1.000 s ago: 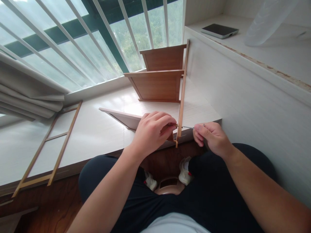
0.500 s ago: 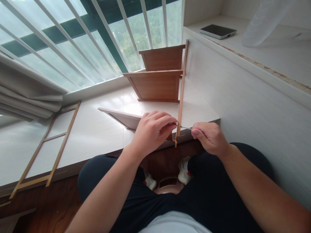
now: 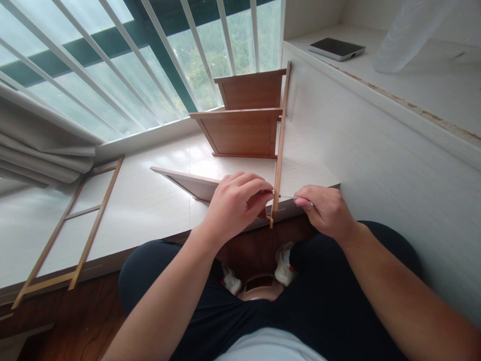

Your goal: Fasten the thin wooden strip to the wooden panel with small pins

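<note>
A brown wooden shelf frame (image 3: 280, 150) stands on the white ledge, with two shelf boards, the middle one (image 3: 240, 133) and the far one (image 3: 253, 90), joined to it. My left hand (image 3: 238, 200) is closed in a pinch at the near end of the lowest shelf board (image 3: 191, 184), against the frame's inner side; its fingertips are partly hidden. From the outer side, my right hand (image 3: 325, 208) grips a thin metal hex key (image 3: 287, 197). The key's tip meets the frame level with my left fingertips.
Another ladder-like wooden frame (image 3: 92, 225) lies on the ledge (image 3: 150, 210) at left. A phone (image 3: 337, 48) and a translucent bottle (image 3: 409, 37) are on the cabinet top at right. A grey curtain (image 3: 41, 140) hangs beside the barred window. Between my feet is a pinkish-beige object (image 3: 261, 292).
My right hand has shifted slightly up and turned a little, and the hex key's bent end now shows by the thumb. My left hand and the shelf stay nearly still.
</note>
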A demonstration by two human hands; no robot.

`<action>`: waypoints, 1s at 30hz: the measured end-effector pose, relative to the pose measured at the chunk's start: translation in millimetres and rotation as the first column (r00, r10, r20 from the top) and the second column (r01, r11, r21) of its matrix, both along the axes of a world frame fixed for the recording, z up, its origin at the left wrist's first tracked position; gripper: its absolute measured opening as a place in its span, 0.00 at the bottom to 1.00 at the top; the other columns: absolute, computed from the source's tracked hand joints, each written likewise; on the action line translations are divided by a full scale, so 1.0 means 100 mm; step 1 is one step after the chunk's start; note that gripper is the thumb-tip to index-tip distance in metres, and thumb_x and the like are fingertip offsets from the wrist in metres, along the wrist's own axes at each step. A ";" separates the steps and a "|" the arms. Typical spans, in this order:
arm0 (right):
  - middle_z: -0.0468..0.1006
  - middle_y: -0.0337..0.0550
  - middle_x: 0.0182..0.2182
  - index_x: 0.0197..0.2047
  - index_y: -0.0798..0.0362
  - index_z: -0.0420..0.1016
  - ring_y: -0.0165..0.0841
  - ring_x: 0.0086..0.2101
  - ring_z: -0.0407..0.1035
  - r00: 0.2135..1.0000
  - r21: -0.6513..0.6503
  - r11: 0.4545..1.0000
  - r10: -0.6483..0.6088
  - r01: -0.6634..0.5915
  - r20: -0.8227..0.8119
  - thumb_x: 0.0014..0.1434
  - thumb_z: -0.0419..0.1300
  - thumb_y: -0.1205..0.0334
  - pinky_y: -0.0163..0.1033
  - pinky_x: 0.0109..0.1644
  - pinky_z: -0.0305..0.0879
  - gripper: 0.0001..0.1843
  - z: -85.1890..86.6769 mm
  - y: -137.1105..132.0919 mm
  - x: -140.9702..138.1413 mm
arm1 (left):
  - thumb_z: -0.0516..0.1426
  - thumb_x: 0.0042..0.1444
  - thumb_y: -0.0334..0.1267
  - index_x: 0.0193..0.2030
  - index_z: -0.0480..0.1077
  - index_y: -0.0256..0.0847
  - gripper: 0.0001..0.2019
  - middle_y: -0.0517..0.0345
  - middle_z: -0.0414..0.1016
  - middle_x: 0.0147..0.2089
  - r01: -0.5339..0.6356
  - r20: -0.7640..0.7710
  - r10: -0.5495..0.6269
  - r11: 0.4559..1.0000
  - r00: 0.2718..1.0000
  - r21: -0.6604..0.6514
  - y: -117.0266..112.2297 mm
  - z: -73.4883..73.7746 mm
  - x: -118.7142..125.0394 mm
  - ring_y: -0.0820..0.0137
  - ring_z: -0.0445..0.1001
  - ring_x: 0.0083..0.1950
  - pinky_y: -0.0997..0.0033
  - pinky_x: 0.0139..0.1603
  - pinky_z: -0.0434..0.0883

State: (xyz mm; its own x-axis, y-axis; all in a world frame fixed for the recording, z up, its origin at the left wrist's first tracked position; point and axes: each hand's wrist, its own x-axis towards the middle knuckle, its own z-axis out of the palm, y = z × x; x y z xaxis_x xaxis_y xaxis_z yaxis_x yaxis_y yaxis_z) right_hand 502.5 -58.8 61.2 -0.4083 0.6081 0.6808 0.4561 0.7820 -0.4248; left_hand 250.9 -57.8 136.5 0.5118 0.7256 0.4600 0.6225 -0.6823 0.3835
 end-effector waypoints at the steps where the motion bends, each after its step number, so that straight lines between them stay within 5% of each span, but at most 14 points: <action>1: 0.80 0.46 0.30 0.38 0.50 0.74 0.35 0.30 0.72 1.000 0.015 1.000 -0.004 0.004 0.006 0.77 0.54 0.60 0.41 0.37 0.63 0.13 0.00 0.00 0.00 | 0.61 0.70 0.37 0.45 0.80 0.43 0.05 0.57 0.85 0.44 -0.001 -0.002 0.001 1.000 1.000 -0.005 0.00 0.00 0.00 0.66 0.79 0.45 0.63 0.51 0.71; 13: 0.80 0.46 0.29 0.36 0.51 0.75 0.35 0.28 0.71 1.000 -0.012 1.000 0.011 -0.011 -0.029 0.75 0.55 0.63 0.40 0.35 0.63 0.14 -0.05 -0.04 -0.04 | 0.60 0.71 0.40 0.50 0.83 0.45 0.09 0.55 0.85 0.47 0.012 0.022 -0.012 1.000 1.000 -0.021 0.00 -0.01 -0.01 0.66 0.79 0.46 0.63 0.51 0.73; 21: 0.77 0.40 0.24 0.33 0.52 0.77 0.31 0.25 0.71 0.985 -0.217 0.973 0.044 -0.081 -0.170 0.78 0.53 0.58 0.38 0.33 0.64 0.21 0.00 -0.07 -0.09 | 0.62 0.69 0.44 0.50 0.83 0.45 0.09 0.54 0.85 0.46 0.007 0.014 -0.006 0.999 1.000 -0.048 -0.01 0.03 0.00 0.66 0.80 0.45 0.63 0.51 0.73; 25: 0.74 0.38 0.20 0.28 0.52 0.76 0.29 0.21 0.67 0.959 -0.422 0.896 0.016 -0.139 -0.282 0.78 0.52 0.50 0.37 0.29 0.62 0.28 0.04 -0.11 -0.13 | 0.62 0.69 0.43 0.49 0.82 0.44 0.09 0.53 0.85 0.46 0.012 0.011 -0.011 0.998 1.000 -0.055 -0.01 0.04 0.00 0.65 0.80 0.46 0.62 0.52 0.74; 30: 0.72 0.39 0.17 0.23 0.53 0.75 0.28 0.19 0.65 0.892 -0.648 0.711 -0.063 -0.275 -0.448 0.75 0.57 0.45 0.35 0.26 0.60 0.31 0.04 -0.14 -0.17 | 0.62 0.69 0.42 0.50 0.82 0.44 0.09 0.54 0.85 0.46 0.015 0.013 -0.014 0.998 1.000 -0.061 -0.01 0.04 -0.01 0.65 0.80 0.46 0.62 0.52 0.73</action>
State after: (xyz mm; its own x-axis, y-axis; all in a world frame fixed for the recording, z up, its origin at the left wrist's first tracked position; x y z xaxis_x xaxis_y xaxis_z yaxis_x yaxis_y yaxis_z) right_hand 485.7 -72.7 64.9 -0.2868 0.9350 0.2088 0.0395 0.2293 -0.9726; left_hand 250.2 -59.2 140.4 0.5166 0.7451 0.4219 0.6076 -0.6662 0.4325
